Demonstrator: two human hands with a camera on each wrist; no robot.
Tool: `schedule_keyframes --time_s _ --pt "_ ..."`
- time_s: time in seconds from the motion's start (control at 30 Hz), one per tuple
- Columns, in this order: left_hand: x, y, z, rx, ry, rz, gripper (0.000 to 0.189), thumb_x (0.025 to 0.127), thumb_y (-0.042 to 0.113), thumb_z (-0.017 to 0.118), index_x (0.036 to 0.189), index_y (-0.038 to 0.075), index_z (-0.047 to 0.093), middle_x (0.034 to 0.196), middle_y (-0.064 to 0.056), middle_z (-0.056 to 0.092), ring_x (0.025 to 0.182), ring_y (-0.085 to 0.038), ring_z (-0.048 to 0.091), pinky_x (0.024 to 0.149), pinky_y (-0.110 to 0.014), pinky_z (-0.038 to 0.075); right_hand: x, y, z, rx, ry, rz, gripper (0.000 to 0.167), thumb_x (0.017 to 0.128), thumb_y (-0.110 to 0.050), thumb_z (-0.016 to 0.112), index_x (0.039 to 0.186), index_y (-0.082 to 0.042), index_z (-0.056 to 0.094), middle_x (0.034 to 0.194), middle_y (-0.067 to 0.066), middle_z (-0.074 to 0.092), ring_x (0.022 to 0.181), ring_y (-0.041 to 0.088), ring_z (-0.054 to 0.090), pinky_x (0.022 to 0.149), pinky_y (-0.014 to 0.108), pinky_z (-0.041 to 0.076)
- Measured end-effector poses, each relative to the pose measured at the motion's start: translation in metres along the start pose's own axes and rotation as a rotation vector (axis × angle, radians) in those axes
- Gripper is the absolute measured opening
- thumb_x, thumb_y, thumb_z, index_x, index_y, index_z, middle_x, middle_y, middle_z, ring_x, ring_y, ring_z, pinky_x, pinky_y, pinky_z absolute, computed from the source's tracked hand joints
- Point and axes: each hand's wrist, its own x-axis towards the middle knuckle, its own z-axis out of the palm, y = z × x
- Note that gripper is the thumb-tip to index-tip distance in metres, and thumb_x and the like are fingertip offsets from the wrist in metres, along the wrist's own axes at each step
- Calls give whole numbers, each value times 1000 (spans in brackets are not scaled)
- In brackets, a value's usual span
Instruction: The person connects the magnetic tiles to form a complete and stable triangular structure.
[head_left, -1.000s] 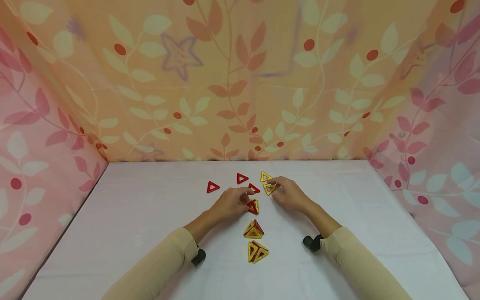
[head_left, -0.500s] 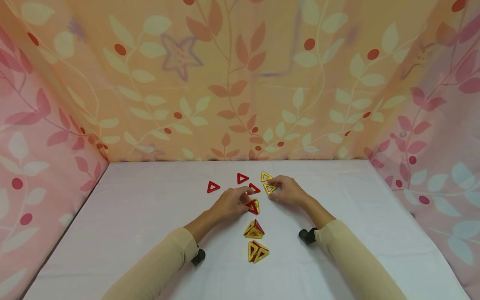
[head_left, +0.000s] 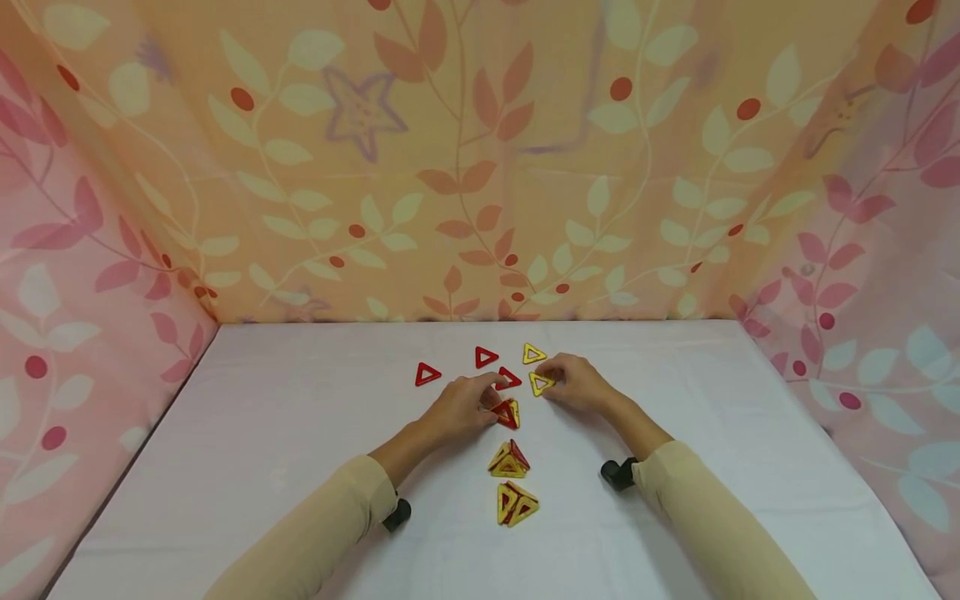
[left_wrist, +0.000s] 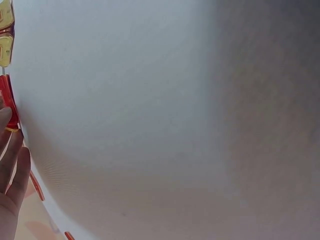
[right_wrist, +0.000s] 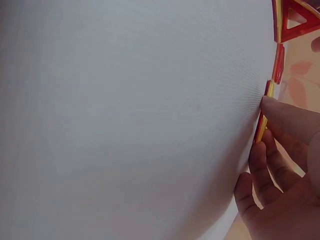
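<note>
Yellow tile (head_left: 533, 385) has shifted slightly toward 6 o'clock; right hand (head_left: 581, 385) pinches it at about 2 o'clock from the red-and-yellow build (head_left: 512, 413), which left hand (head_left: 463, 404) grips. Risk: sideways drift could snag the red tile (head_left: 513, 381).

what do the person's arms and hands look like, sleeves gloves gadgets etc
Both arms wear plain beige long sleeves: left sleeve, right sleeve. The cuffs end short of the hands. By each cuff sits a small black, rounded device, left device and right device. The left hand and right hand are bare, without gloves.
</note>
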Motion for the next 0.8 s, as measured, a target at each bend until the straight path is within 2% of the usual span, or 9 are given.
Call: schedule_keyframes --time_s 0.17,0.5,0.8 --pt "0 -2 0 -6 -2 2 52 87 7 77 135 11 58 104 2 70 100 -15 64 92 -31 53 -6 -4 -2 -22 -43 -8 29 84 -4 77 113 -2 71 98 4 65 87 19 56 80 35 48" --pt "2 -3 0 -5 1 5 52 86 7 77 135 11 58 102 2 70 99 -15 65 92 -32 53 -17 -8 -2 -43 -84 -93 29 82 -2 79 110 -3 72 95 2 66 85 16 58 78 32 50" --pt "4 -4 1 20 12 15 50 85 6 78 132 9 59 102 0 71 99 -15 66 91 -32 53 -22 -13 -1 -41 -137 -100 29 84 -5 79 112 -3 72 96 1 68 85 13 60 77 28 53"
